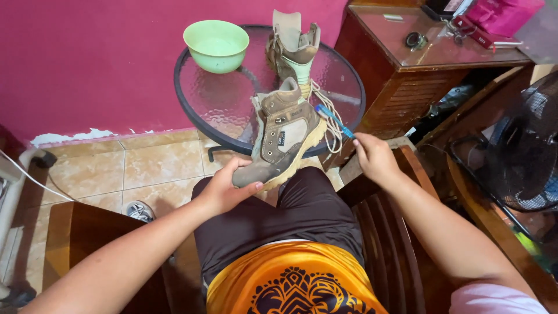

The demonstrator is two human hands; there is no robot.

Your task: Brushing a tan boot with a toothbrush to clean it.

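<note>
My left hand (228, 187) grips the toe of a brown lace-up boot (283, 135) and holds it tilted above my lap, heel toward the table. My right hand (374, 157) holds a blue toothbrush (334, 119) whose head touches the boot's side near the ankle. A second matching boot (293, 49) stands upright on the round glass table (232, 102), its white laces hanging down beside the held boot.
A light green bowl (216, 45) sits on the glass table near the pink wall. A dark wooden cabinet (418, 64) with small items stands at right, a black fan (523, 145) beyond it. I sit on a wooden chair (383, 215); a shoe (139, 210) lies on the tiled floor.
</note>
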